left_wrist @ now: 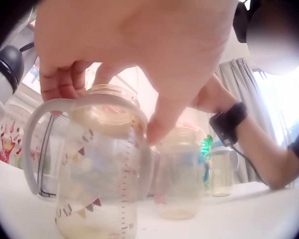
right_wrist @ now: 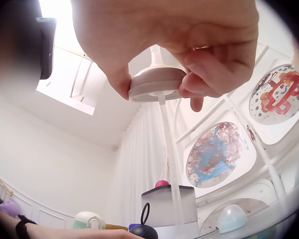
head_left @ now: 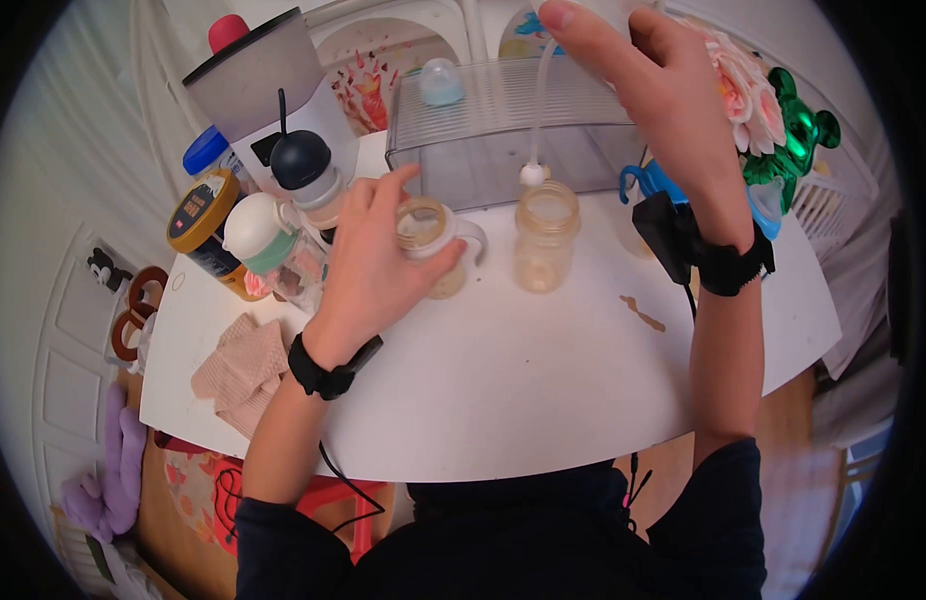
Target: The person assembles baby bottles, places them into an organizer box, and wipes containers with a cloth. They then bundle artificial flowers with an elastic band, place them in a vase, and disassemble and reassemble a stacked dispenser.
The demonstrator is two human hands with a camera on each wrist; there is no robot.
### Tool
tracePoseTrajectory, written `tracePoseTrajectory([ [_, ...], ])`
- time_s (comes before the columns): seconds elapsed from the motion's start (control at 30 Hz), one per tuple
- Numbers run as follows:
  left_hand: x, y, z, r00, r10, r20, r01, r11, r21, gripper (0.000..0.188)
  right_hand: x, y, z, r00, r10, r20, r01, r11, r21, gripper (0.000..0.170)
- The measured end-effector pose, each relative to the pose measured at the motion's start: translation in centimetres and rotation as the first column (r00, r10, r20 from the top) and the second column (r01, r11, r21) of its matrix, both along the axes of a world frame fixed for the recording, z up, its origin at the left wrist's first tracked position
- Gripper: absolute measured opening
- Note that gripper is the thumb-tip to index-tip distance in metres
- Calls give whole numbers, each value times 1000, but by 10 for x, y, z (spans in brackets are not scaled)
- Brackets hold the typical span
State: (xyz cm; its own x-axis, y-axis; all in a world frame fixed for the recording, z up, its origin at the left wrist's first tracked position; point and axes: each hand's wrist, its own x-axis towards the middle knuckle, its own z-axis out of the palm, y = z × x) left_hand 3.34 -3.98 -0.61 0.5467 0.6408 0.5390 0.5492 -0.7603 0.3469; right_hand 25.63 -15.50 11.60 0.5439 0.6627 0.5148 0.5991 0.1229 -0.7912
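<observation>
Hands [head_left: 371, 268] [head_left: 683, 125] on bottle [left_wrist: 97, 174], straw lid [right_wrist: 157, 84]

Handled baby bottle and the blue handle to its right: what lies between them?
An open, handleless baby bottle stands there, the straw's white end near its mouth, as the head view shows.

Head looks down; wrist views sit close.

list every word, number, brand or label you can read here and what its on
"50": on the printed scale of the handled bottle
Other scale marks on that bottle: too faint or blurred to read
Lettering on the gold-lidded tin: too small and blurred to read
No other text can be made out.
</observation>
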Motion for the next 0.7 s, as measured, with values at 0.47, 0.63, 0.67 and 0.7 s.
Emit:
tracePoseTrajectory([
  [0.47,-18,-8,-18,936,-316,154,349,885,-307,88,-11,-3,-25,952,292,97,-301,948,102,50],
  [0.63,-10,-11,-31,914,-339,223,392,879,-272,85,-12,6,-34,966,186,179,-213,965,151,60],
  [0.67,-9,-11,-33,908,-348,235,404,876,-263,85,-10,7,-37,967,179,181,-200,974,107,58],
  [0.7,-9,-11,-35,900,-358,246,417,873,-253,84,-9,8,-39,968,171,185,-185,981,63,56],
])
